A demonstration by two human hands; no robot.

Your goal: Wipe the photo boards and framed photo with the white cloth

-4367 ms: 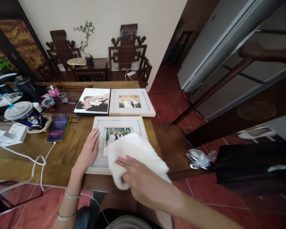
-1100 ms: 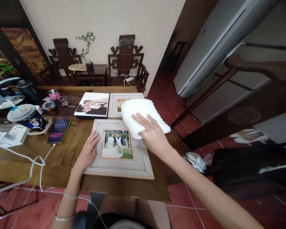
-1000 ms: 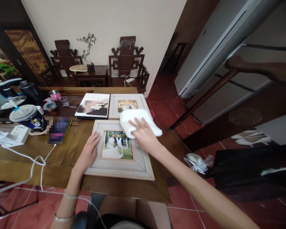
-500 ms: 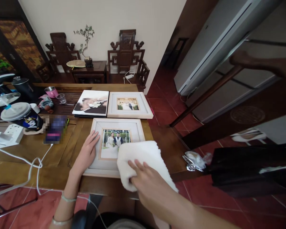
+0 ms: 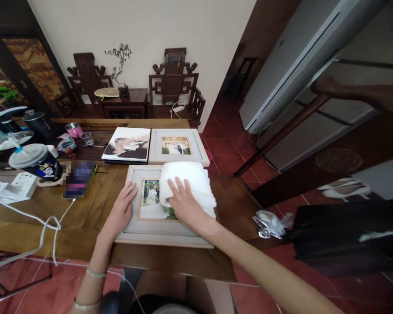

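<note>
- Right hand (image 5: 183, 205) is laid flat with fingers spread on a white folded cloth (image 5: 190, 185). It's pressing down, not pinching anything.
- I see the cloth lying on the upper right part of the near photo frame (image 5: 157, 207), covering the right half of the picture and the frame's right border.
- Left hand (image 5: 121, 211) is open, with the palm down on the frame's left border. Fingers are together and point toward the picture; the fingertips (image 5: 132, 192) reach the inner mat edge. It holds nothing.
- The near frame lies flat on the wooden table (image 5: 36, 209), with its front edge close to the table's near edge. It's a pale frame around a photo of a couple, and only the left part of the photo shows.
- A second pale frame (image 5: 177, 146) lies flat just behind the near one; I can't tell if they touch.
- A frameless photo print (image 5: 127, 144) lies left of the second frame, right beside it.
- Table left side: a dark cup with a clear lid (image 5: 36, 161), a white power strip (image 5: 19, 185), a white cable (image 5: 49, 226) trailing off the near edge, and a small pink pot (image 5: 74, 129) further back.
- Against the far wall are two carved dark chairs (image 5: 175, 87) with a small side table (image 5: 124, 98) between them, carrying a potted plant (image 5: 119, 65).
- A crumpled plastic bag (image 5: 270, 218) sits right of the table, by the dark furniture.
</note>
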